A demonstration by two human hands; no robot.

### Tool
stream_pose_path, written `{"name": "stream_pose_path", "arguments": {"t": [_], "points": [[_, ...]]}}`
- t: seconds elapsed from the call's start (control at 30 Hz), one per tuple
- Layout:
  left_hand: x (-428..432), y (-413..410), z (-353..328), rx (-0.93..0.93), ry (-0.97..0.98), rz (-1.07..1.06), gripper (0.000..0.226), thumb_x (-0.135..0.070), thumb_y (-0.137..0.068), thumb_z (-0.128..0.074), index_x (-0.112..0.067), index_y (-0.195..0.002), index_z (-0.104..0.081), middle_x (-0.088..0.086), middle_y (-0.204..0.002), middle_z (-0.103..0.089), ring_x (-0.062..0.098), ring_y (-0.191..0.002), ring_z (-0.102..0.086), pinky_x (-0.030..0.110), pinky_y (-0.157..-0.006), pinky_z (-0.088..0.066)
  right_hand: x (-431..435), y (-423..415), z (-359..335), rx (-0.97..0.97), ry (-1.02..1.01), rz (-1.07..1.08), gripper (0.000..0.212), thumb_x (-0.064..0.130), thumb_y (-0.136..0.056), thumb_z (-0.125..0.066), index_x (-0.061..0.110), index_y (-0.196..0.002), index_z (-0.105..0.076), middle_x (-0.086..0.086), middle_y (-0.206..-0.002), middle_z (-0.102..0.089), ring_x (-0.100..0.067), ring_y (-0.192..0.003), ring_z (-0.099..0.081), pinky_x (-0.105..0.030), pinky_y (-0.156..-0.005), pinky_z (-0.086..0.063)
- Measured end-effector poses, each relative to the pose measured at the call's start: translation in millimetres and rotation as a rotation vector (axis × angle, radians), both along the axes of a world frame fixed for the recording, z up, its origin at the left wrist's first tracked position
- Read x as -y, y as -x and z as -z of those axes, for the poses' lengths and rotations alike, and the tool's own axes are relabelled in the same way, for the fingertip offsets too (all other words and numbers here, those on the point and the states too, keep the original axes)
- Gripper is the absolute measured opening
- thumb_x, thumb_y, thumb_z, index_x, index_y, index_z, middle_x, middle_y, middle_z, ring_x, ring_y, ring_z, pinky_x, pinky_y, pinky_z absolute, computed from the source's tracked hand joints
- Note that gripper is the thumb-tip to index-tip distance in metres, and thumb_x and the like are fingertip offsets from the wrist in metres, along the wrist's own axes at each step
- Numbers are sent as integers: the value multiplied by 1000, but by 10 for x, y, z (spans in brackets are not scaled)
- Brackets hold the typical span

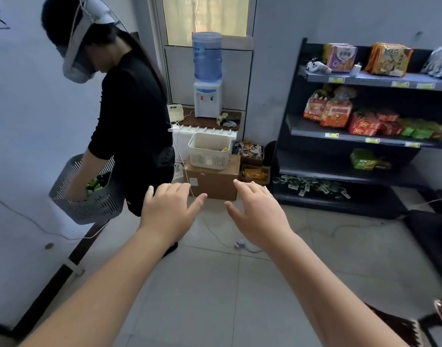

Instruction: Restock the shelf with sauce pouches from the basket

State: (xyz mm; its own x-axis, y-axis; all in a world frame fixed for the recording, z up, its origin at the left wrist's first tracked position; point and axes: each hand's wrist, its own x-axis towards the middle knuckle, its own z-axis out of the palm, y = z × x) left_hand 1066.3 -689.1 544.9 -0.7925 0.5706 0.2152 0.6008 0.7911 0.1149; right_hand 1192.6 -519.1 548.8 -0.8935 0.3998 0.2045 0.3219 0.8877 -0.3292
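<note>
My left hand [168, 209] and my right hand [257, 211] are stretched out in front of me over the tiled floor, fingers apart, holding nothing. Beyond them a white slotted basket [209, 152] stands on a cardboard box [211, 182], with a little yellow packaging showing inside it. The dark shelf unit [360, 136] stands at the right; small green-and-white pouches [312, 187] lie scattered on its bottom shelf. Both hands are well short of the basket and the shelf.
A person in black [132, 116] stands at the left holding a grey basket [87, 194] of green packets. A water dispenser [207, 76] stands behind. Open boxes of snacks [252, 159] sit beside the cardboard box. Cables and a plug [240, 245] lie on the floor.
</note>
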Motion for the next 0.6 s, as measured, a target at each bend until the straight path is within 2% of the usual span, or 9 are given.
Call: {"name": "stream_pose_path", "arguments": {"t": [0.23, 0.4, 0.6], "points": [[-470, 295, 208, 38, 20, 36, 72, -69, -94, -22, -23, -138, -55, -5, -137, -61, 22, -134, -48, 52, -119, -27, -482, 183, 171, 26, 15, 44, 65, 52, -105, -44, 20, -161, -33, 1, -159, -45, -21, -152, -33, -36, -127, -17], [-1231, 628, 491, 98, 42, 57, 70, -70, -97, -24, -23, -139, -55, -4, -139, -61, 21, -135, -48, 50, -120, -26, -1217, 520, 347, 15, 40, 76, 63, 50, -105, -47, 19, -159, -37, -2, -159, -46, -23, -152, -33, -38, -127, -18], [-2243, 1224, 638, 103, 59, 55, 70, -69, -97, -23, -21, -136, -56, -3, -138, -62, 22, -132, -50, 47, -119, -28, -2246, 1306, 525, 63, 12, 44, 62, 49, -103, -49, 17, -155, -42, -3, -155, -51, -24, -148, -39, -41, -126, -22]]}}
